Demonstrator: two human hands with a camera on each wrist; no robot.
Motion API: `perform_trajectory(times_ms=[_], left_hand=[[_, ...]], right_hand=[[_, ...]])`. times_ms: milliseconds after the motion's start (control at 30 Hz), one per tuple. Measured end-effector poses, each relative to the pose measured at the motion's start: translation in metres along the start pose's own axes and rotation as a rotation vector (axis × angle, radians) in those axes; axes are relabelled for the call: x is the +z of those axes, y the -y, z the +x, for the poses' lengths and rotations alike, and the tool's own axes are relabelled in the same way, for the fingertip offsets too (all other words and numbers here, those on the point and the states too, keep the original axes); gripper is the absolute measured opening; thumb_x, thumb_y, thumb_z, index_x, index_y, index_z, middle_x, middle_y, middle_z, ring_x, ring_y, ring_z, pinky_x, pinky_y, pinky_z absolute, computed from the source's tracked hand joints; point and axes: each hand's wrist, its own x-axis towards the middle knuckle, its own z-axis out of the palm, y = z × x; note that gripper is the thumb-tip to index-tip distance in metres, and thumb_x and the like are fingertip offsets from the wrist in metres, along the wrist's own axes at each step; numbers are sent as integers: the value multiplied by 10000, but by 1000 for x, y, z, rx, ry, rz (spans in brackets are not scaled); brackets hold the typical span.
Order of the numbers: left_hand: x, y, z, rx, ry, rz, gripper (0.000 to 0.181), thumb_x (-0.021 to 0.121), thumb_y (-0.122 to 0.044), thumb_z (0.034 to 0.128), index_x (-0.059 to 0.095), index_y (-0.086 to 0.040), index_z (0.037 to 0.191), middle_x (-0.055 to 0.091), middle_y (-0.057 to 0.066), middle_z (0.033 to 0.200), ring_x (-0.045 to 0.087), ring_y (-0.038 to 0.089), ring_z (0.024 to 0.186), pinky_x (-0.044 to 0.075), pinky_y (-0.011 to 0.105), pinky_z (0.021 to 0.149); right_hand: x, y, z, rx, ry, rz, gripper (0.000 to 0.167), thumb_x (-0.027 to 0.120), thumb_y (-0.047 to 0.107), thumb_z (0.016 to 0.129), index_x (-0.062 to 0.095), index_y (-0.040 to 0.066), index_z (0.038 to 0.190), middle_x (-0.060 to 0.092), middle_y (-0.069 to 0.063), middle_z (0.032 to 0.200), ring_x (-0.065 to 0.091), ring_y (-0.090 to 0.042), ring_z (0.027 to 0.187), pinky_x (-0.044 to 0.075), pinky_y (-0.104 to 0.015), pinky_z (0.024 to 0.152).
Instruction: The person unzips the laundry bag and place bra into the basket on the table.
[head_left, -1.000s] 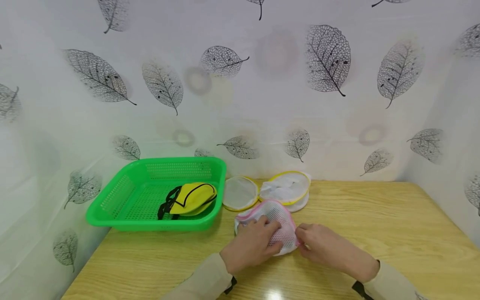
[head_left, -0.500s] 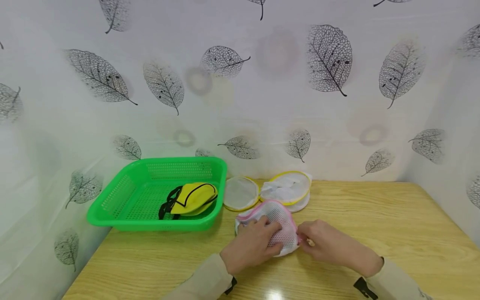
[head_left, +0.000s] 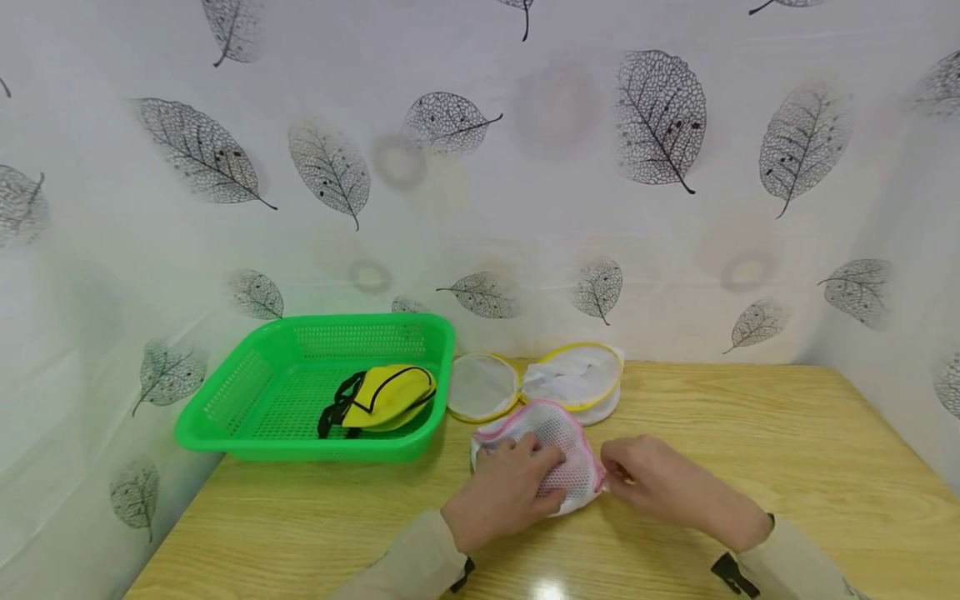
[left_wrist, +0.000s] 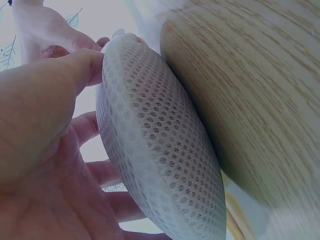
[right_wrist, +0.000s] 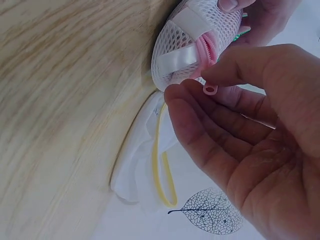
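Just now, the right hand [head_left: 667,483] is slightly farther from the green basket [head_left: 292,451] than a second ago, and the near right corner of the white mesh bag [head_left: 573,471] stretches a little toward it. The bag lies on the wooden table [head_left: 787,433], to the right of the basket and nearer the person. The right wrist view shows the thumb and fingers pinching the pink zipper pull [right_wrist: 210,90] at the end of the pink zipper [right_wrist: 208,49]. On the basket side of the bag, the left hand [head_left: 504,492] rests spread over the mesh, pressing rather than clenching, its place unchanged. Taken together, this looks like steadying the bag against a tug on the zipper; how far the zipper is closed, I cannot tell.
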Motion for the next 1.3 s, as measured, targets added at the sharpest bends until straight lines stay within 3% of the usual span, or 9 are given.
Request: perform_trajectory(times_ms=[167,333,500,600,867,1067,1300], left_hand=[[-1,0,-2,10,-4,26,251,624,-465,990,615,-303,1181,625,-46,1040,578,177,896,519,444,724],[-5,-4,-6,22,-24,110,235,661,-431,968,640,-311,1169,655,-54,1106,560,202,1001,512,486,792],[-9,-12,-8,10,-24,149,203,710,-389,922,633,-271,1069,609,-35,1053,551,187,920,486,369,703],[-9,-14,-9,11,-39,154,235,707,-448,923,616,-256,1023,585,-35,995,554,176,858,480,330,653],[-7,-13,-7,-6,-43,140,291,632,-545,966,638,-286,1098,624,-51,1029,580,177,871,511,348,687],[-5,-13,-6,-11,-39,129,284,641,-528,966,653,-280,1102,633,-45,1031,585,183,874,519,359,694],[-5,-13,-5,-27,-24,117,266,645,-531,963,645,-290,1075,625,-47,1029,577,188,876,505,366,691]], right_hand=[[2,-3,-1,-40,-6,38,292,693,-67,771,574,199,769,515,183,682,385,117,628,384,-100,510],[3,-2,-2,-68,29,118,252,699,-63,819,648,184,826,610,162,736,464,120,679,439,-98,562],[2,1,-1,-44,108,176,204,694,-31,878,688,172,875,638,143,768,474,114,701,454,-125,582],[3,2,0,-42,140,187,173,695,-3,910,703,167,883,654,137,780,477,114,705,458,-128,585],[10,4,0,-150,108,153,186,675,0,931,734,176,931,714,145,854,528,114,760,455,-74,643],[12,4,-1,-143,90,112,218,672,-12,917,726,198,936,686,169,836,510,113,734,443,-57,648],[11,1,-3,-91,78,86,175,671,35,947,744,193,965,716,167,894,608,87,806,513,-117,692]])
